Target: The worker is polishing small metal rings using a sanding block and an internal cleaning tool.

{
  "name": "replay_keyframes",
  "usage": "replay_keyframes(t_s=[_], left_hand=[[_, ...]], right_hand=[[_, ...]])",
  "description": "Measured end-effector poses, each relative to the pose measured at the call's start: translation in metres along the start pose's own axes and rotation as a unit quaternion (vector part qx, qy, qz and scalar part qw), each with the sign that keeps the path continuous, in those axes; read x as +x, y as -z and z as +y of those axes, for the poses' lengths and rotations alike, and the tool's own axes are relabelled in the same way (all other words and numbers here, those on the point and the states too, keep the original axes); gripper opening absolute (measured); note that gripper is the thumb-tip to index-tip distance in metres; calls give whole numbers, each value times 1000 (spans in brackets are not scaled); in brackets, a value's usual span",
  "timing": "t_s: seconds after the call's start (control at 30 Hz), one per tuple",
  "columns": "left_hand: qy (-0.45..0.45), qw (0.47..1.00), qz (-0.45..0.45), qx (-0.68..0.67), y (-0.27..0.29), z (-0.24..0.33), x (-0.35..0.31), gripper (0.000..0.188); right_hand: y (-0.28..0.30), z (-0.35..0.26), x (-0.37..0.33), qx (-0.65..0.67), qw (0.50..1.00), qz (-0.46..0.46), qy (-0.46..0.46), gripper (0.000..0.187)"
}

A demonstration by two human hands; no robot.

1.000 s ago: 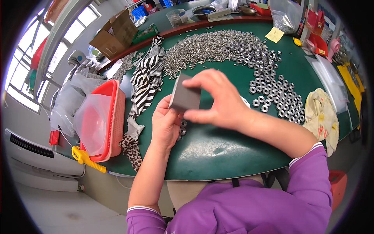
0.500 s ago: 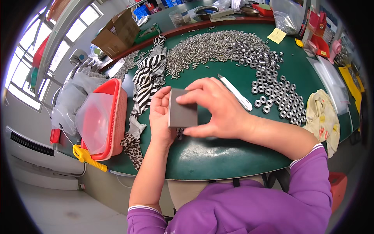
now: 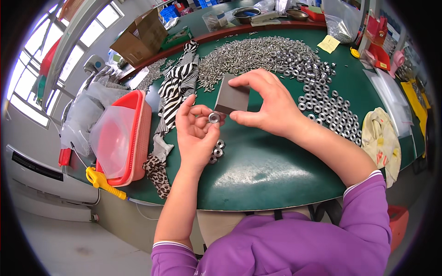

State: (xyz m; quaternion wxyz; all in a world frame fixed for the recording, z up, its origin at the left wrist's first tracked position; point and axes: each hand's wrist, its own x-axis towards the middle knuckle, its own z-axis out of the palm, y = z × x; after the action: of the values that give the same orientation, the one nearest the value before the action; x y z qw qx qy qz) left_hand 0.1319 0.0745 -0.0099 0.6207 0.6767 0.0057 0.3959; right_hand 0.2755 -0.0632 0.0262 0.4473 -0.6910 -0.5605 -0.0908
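My left hand pinches a small round metal ring with a hole in its middle between thumb and fingers. Right beside it, my right hand grips a flat dark grey block by its edges, thumb below and fingers above. The block is tilted, one corner close to the ring; whether they touch I cannot tell. By my left wrist several similar metal rings rest on the green table. More rings lie spread out beyond my right forearm.
A big heap of small metal pins covers the table's far side. At left stand a red plastic basket and striped cloth. A yellow air gun hangs at the left edge; a stained pale glove lies at right.
My right hand has lifted the block up and to the right, off my left hand, and tilted it. The ring in my left fingers now shows. The white-handled knife is now hidden.
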Motion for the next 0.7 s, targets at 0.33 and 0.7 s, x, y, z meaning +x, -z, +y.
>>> replay_keyframes(t_s=[0.33, 0.7], left_hand=[[199, 959, 1, -202, 10, 1, 1, 30], [50, 998, 16, -34, -2, 2, -3, 77]], right_hand=[[-9, 0, -1, 563, 792, -106, -212, 77], [-16, 0, -3, 601, 766, -146, -172, 86]])
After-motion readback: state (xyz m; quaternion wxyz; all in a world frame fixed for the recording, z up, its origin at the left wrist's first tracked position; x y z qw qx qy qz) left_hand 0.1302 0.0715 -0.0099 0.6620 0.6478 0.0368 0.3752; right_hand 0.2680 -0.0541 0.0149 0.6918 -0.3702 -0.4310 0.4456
